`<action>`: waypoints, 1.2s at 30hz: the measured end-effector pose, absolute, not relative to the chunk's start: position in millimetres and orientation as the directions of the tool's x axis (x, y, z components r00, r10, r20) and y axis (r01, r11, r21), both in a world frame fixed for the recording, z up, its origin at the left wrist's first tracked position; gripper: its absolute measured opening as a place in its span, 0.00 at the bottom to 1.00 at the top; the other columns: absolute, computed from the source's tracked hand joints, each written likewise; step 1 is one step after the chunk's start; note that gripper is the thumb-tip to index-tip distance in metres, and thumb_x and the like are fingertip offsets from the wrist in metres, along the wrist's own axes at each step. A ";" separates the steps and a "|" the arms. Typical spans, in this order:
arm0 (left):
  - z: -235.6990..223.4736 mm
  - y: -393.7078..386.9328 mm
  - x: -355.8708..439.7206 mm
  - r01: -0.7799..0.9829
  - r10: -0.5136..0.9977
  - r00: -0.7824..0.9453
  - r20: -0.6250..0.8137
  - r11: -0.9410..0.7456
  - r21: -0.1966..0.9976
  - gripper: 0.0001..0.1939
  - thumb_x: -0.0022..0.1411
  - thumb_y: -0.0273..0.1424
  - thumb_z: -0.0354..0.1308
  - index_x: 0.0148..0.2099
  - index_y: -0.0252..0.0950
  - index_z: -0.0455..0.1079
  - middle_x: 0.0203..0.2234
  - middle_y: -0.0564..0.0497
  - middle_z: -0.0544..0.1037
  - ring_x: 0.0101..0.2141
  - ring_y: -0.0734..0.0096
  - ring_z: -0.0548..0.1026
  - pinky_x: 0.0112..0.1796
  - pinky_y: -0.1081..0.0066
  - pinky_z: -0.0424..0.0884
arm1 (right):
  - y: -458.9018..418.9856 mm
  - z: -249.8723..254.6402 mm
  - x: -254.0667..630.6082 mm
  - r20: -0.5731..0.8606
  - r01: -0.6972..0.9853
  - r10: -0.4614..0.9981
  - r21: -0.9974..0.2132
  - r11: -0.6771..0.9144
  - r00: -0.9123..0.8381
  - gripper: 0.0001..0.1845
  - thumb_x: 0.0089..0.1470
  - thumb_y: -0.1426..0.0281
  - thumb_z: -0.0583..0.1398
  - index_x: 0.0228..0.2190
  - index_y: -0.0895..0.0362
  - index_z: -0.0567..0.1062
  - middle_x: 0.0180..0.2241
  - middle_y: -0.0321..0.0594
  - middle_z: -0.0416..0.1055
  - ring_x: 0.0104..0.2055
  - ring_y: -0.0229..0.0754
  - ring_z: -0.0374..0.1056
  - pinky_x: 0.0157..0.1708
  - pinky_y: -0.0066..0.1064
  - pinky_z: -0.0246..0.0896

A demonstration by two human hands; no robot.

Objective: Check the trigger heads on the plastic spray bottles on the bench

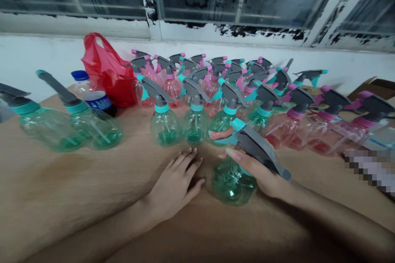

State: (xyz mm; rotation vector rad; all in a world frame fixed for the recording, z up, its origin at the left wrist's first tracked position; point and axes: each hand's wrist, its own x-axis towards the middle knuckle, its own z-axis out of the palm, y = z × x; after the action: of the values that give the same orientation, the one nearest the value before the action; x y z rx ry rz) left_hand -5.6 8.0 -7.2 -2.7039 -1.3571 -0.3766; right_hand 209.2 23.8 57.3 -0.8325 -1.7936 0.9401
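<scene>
My right hand (pixel 262 170) grips a green spray bottle (pixel 233 185) by its neck, just under the grey and turquoise spray head, with a finger at the turquoise trigger. The bottle leans a little at the front of the table. Palm down on the wood, my left hand (pixel 175 181) lies with its fingers spread, a short gap left of that bottle, holding nothing. Just beyond the hands, a row of green spray bottles (pixel 166 127) stands upright. To their right are pink spray bottles (pixel 286 127) with pink collars.
Many more spray bottles crowd behind, against the wall. At the left stand two green spray bottles (pixel 95 129), a blue-capped drink bottle (pixel 98 100) and a red plastic bag (pixel 108 70). A cardboard box (pixel 375 94) sits far right on the wooden table (pixel 101 181).
</scene>
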 end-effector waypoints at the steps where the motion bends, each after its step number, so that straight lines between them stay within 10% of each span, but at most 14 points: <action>1: -7.2 7.9 -5.5 0.800 0.778 0.575 0.253 -0.600 0.027 0.25 0.67 0.38 0.51 0.61 0.30 0.60 0.60 0.39 0.62 0.59 0.53 0.58 0.55 0.54 0.59 | 23.6 57.8 209.0 0.395 0.122 0.851 -0.881 0.458 -0.346 0.18 0.57 0.59 0.57 0.47 0.50 0.71 0.16 0.27 0.54 0.17 0.36 0.53 0.28 0.34 0.63; 36: -0.9 7.7 -4.3 0.797 0.779 0.575 0.248 -0.602 0.044 0.24 0.67 0.38 0.51 0.60 0.30 0.61 0.59 0.39 0.63 0.58 0.53 0.61 0.54 0.54 0.60 | 26.1 59.8 212.5 0.348 0.084 0.858 -0.910 0.407 -0.378 0.13 0.54 0.60 0.60 0.42 0.48 0.73 0.17 0.27 0.59 0.17 0.35 0.55 0.29 0.35 0.63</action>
State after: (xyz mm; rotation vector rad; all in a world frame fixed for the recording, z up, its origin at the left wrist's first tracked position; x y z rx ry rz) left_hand -4.3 7.7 -0.9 -2.7236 -1.3647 -0.3743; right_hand 212.5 26.1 59.8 -0.8218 -1.7550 1.0686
